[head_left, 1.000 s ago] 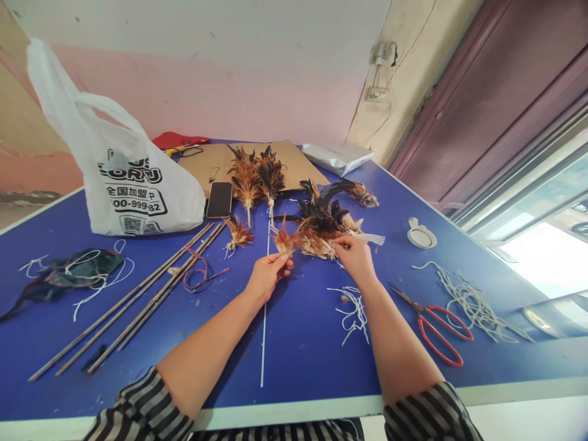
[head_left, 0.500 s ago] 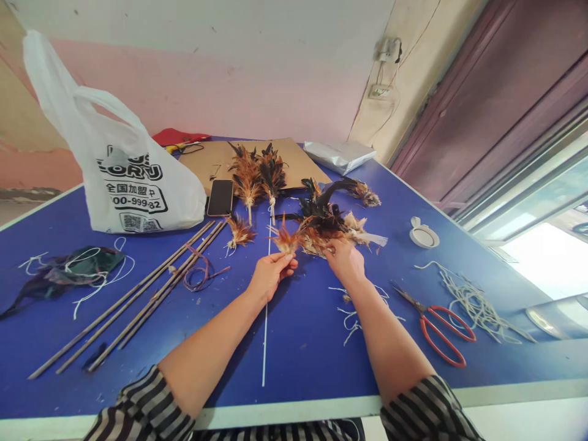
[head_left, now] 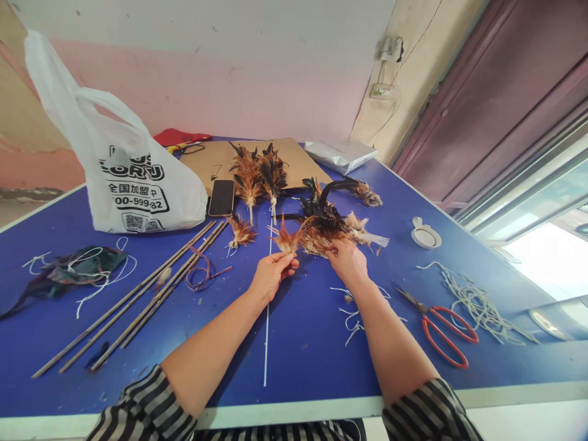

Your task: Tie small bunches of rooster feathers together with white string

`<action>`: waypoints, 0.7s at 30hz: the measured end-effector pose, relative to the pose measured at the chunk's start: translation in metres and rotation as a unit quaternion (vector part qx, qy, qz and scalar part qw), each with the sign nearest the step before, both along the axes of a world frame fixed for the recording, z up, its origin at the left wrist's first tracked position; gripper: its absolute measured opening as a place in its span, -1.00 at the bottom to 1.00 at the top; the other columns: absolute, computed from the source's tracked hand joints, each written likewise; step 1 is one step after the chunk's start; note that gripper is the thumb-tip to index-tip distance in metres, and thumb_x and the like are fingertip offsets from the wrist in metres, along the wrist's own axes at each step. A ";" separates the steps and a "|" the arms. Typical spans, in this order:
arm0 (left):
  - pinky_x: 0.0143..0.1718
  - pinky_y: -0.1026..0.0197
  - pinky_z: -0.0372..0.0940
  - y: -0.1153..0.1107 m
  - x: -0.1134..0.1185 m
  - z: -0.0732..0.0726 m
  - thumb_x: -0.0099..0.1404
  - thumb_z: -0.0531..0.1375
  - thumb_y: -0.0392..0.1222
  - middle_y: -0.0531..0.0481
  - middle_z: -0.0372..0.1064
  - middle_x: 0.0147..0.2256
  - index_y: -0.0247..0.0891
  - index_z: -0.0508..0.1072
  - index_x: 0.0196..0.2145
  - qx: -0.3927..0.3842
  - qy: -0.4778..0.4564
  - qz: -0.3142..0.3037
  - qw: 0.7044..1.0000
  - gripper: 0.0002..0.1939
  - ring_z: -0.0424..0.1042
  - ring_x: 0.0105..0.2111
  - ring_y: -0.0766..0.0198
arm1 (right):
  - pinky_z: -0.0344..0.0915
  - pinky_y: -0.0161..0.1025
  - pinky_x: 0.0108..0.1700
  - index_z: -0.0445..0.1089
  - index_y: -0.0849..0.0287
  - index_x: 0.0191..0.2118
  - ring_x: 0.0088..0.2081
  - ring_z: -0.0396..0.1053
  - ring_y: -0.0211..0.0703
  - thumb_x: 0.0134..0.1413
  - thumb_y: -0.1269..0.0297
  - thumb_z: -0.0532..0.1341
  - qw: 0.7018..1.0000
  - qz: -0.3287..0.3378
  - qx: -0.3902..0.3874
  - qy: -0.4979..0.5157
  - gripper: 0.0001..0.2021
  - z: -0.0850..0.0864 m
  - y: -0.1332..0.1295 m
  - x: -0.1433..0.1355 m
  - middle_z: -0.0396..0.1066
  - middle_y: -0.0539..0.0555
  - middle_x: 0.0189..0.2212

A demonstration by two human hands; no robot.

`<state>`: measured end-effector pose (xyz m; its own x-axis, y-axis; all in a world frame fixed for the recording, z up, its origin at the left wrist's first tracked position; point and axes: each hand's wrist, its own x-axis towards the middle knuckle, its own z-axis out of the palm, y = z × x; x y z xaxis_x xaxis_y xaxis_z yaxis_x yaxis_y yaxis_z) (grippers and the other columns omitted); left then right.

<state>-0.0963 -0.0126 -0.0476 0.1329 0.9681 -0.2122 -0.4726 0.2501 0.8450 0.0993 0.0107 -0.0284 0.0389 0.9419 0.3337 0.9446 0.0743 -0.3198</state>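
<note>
Feather tuft [head_left: 288, 239] with hidden base, white bag [head_left: 142, 147] with unseen contents, striped sleeves [head_left: 149, 401] cropped at bottom edge

It looks like a small craft workspace, with feather bundles [head_left: 248, 177], sticks [head_left: 138, 294], scissors [head_left: 441, 331] and string [head_left: 480, 300] across a blue tabletop [head_left: 220, 361].

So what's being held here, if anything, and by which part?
The left grip pinches a small bunch of reddish feathers by its pale lower end. The right grip is at the feather pile; whether it holds any can't be told.
</note>
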 end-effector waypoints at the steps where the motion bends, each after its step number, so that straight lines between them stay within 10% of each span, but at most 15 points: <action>1: -0.49 0.39 0.27 0.000 0.000 0.000 -0.03 0.29 -0.22 -0.06 0.40 -0.51 -0.41 0.48 -0.38 0.000 -0.001 -0.001 1.000 -0.77 0.37 -0.51 0.41 | 0.13 -0.31 -0.39 0.39 0.12 -0.44 -0.35 0.31 -0.19 -0.09 0.28 0.12 1.000 0.002 0.004 0.013 -0.88 0.001 0.000 0.001 0.38 0.05 -0.36; 7: -0.49 0.39 0.28 0.001 0.000 -0.002 -0.02 0.28 -0.23 -0.08 0.42 -0.49 -0.40 0.47 -0.38 -0.003 -0.003 -0.002 1.000 -0.78 0.38 -0.50 0.40 | 0.09 -0.32 -0.52 0.35 0.18 -0.52 -0.61 0.15 -0.30 -0.27 0.15 0.24 0.953 -0.001 -0.048 0.299 -0.81 0.007 0.001 0.005 0.25 -0.06 -0.67; 15: -0.44 0.37 0.33 -0.001 0.001 0.002 0.03 0.25 -0.24 -0.19 0.45 -0.37 -0.42 0.47 -0.39 -0.027 -0.008 -0.014 1.000 -0.81 0.44 -0.42 0.32 | -0.10 -0.45 -0.67 0.20 0.20 -0.54 -0.68 -0.01 -0.47 -0.37 0.25 0.36 0.685 0.099 -0.200 0.693 -0.69 0.017 -0.003 0.000 0.11 -0.15 -0.70; 21: -0.43 0.35 0.35 -0.005 0.004 0.006 0.08 0.22 -0.32 -0.23 0.44 -0.33 -0.46 0.46 -0.39 -0.071 -0.048 -0.035 0.996 -0.87 0.46 -0.39 0.27 | -0.08 -0.45 -0.67 0.20 0.19 -0.51 -0.67 0.02 -0.48 -0.35 0.29 0.36 0.611 0.103 -0.258 0.741 -0.70 0.013 -0.007 -0.012 0.13 -0.16 -0.67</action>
<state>-0.0922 -0.0176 -0.0421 0.2260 0.9170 -0.3288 -0.5258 0.3989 0.7513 0.0876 0.0040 -0.0155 -0.1998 0.9426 -0.2675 -0.4239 -0.3293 -0.8437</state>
